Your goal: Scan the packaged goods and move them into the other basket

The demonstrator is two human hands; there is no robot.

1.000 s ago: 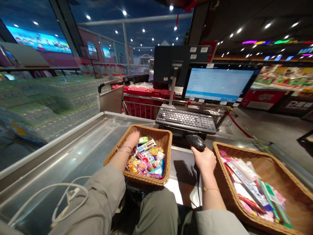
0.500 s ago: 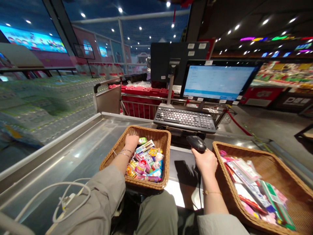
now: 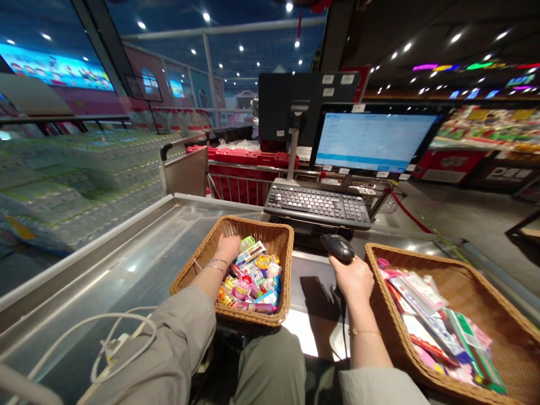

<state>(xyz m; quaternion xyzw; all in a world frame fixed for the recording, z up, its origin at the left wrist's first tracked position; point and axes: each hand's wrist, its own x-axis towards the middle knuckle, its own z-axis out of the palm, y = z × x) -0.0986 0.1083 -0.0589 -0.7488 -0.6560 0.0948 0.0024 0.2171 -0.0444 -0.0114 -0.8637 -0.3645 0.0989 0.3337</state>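
Note:
My left hand (image 3: 228, 246) reaches into a wicker basket (image 3: 202, 256) full of small colourful packets (image 3: 253, 275). Its fingers curl down among the packets near a green one (image 3: 247, 242); what they grip is hidden. My right hand (image 3: 353, 277) is closed around the handle of a black barcode scanner (image 3: 337, 246), held upright over the counter between the two baskets. Its cable hangs down below my wrist.
A second wicker basket (image 3: 485, 287) with flat packets stands at the right. A keyboard (image 3: 318, 203) and a lit screen (image 3: 374, 140) stand behind. A steel counter (image 3: 139, 253) runs to the left, with a white cable (image 3: 113, 337) lying on it. A shopping trolley (image 3: 240, 174) stands beyond.
My left hand has shifted slightly among the packets in the basket. The right hand and scanner have stayed almost in place.

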